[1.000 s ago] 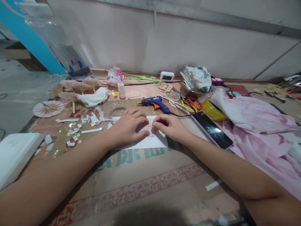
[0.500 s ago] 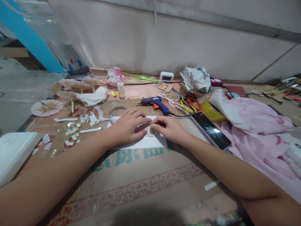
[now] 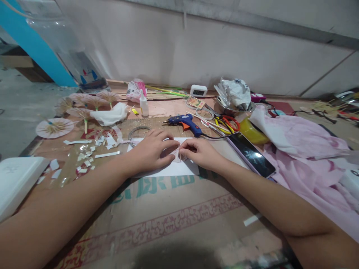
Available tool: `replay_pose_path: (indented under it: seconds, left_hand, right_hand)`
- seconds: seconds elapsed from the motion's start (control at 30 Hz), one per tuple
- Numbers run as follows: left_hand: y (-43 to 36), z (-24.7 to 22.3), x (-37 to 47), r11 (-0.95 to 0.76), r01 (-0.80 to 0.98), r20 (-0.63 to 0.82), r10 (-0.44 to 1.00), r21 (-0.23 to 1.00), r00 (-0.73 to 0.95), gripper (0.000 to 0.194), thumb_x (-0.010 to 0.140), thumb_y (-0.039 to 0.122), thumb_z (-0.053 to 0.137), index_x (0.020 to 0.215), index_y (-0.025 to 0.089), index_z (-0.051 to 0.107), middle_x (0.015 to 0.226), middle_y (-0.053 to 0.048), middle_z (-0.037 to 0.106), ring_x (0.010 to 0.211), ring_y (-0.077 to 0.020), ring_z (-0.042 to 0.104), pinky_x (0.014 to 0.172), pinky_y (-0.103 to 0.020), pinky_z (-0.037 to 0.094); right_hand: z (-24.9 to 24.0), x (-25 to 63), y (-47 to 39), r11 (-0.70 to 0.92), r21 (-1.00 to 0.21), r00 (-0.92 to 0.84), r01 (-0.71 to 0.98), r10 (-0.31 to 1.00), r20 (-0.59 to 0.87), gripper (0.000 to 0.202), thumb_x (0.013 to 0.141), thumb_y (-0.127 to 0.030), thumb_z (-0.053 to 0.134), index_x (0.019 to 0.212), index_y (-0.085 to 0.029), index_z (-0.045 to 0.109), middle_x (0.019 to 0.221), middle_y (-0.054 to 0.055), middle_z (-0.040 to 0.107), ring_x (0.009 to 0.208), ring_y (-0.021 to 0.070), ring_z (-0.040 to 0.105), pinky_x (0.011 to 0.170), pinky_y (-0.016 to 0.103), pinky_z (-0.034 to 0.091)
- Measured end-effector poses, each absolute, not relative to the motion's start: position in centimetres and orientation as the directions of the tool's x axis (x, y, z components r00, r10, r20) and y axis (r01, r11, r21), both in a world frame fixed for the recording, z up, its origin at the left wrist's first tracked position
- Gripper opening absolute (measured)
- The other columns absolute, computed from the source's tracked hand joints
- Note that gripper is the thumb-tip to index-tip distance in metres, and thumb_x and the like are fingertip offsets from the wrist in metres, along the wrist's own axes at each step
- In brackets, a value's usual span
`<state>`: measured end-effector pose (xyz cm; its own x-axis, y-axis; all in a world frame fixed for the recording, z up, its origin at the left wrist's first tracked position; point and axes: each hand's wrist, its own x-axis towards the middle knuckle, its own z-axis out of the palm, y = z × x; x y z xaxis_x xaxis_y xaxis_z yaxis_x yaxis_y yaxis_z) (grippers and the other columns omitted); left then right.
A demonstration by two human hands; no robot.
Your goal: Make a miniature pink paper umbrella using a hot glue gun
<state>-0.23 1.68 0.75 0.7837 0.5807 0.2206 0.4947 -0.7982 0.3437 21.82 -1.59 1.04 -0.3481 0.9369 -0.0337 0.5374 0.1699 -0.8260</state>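
Between my hands, low over a sheet of white paper (image 3: 165, 171), is a small pale pink umbrella canopy (image 3: 177, 158) with thin ribs, mostly covered by fingers. My right hand (image 3: 200, 151) is closed, thumb and forefinger pinched on the canopy's ribs. On the other side my left hand (image 3: 154, 151) is curled round the canopy's edge, its thumb low and its forefinger above. Similar finished-looking small umbrellas (image 3: 56, 128) stand at the far left. Beyond my hands lies a blue glue gun (image 3: 185, 122) with an orange trigger.
A phone (image 3: 251, 155) and pink cloth (image 3: 303, 138) lie to the right. Scissors (image 3: 231, 123), a glue bottle (image 3: 144, 104) and thin sticks (image 3: 165, 94) are behind. Paper scraps (image 3: 86, 157) and a white box-like object (image 3: 19, 183) sit left. A large clear water bottle (image 3: 81, 63) stands behind.
Both hands stay in nearly the same place around the canopy, with only slight finger movement. The whole view has shifted very slightly.
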Motion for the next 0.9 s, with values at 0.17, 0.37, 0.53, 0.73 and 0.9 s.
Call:
replay_pose_path:
  seconds: [0.17, 0.37, 0.53, 0.73, 0.9]
  left_hand:
    - [1.74, 0.67, -0.30, -0.808, 0.494, 0.217, 0.570, 0.321, 0.792, 0.033, 0.093, 0.036, 0.057, 0.122, 0.025, 0.068, 0.121, -0.009, 0.062, 0.115, -0.0292, 0.053, 0.101, -0.047, 0.040]
    - [1.76, 0.59, -0.29, -0.813, 0.489, 0.228, 0.566, 0.316, 0.792, 0.032, 0.093, 0.036, 0.058, 0.120, 0.023, 0.069, 0.121, -0.009, 0.062, 0.114, -0.0297, 0.054, 0.101, -0.048, 0.041]
    - [1.75, 0.63, -0.23, -0.808, 0.496, 0.219, 0.571, 0.317, 0.791, 0.031, 0.093, 0.036, 0.057, 0.119, 0.024, 0.069, 0.121, -0.009, 0.062, 0.114, -0.0298, 0.054, 0.101, -0.048, 0.041]
    - [1.73, 0.69, -0.25, -0.811, 0.494, 0.218, 0.568, 0.314, 0.794, 0.031, 0.093, 0.036, 0.056, 0.118, 0.022, 0.069, 0.122, -0.009, 0.062, 0.114, -0.0293, 0.054, 0.101, -0.048, 0.042]
    - [1.79, 0.54, -0.28, -0.816, 0.491, 0.221, 0.562, 0.306, 0.797, 0.030, 0.094, 0.036, 0.056, 0.117, 0.022, 0.068, 0.122, -0.009, 0.062, 0.114, -0.0291, 0.054, 0.102, -0.048, 0.041]
  right_hand:
    - [1.02, 21.88, -1.48, 0.197, -0.796, -0.371, 0.573, 0.928, -0.038, 0.014, 0.087, -0.019, 0.061, 0.077, -0.019, 0.070, 0.074, 0.002, 0.075, 0.069, 0.0160, 0.066, 0.066, 0.028, 0.047]
    - [0.66, 21.72, -1.58, 0.223, -0.775, -0.353, 0.592, 0.936, -0.001, 0.014, 0.090, -0.021, 0.061, 0.079, -0.019, 0.070, 0.074, 0.002, 0.075, 0.069, 0.0153, 0.065, 0.065, 0.027, 0.043]
    - [0.56, 21.72, -1.58, 0.257, -0.716, -0.346, 0.649, 0.938, 0.024, 0.013, 0.090, -0.021, 0.064, 0.079, -0.019, 0.071, 0.074, 0.002, 0.073, 0.067, 0.0145, 0.061, 0.064, 0.027, 0.039]
    - [0.41, 21.67, -1.50, 0.276, -0.681, -0.349, 0.678, 0.937, 0.033, 0.009, 0.090, -0.019, 0.065, 0.085, -0.019, 0.072, 0.075, 0.001, 0.072, 0.066, 0.0127, 0.057, 0.064, 0.026, 0.036]
    - [0.48, 21.58, -1.71, 0.294, -0.663, -0.340, 0.689, 0.938, 0.063, 0.007, 0.088, -0.018, 0.066, 0.087, -0.018, 0.073, 0.075, 0.000, 0.071, 0.065, 0.0119, 0.055, 0.064, 0.025, 0.036]
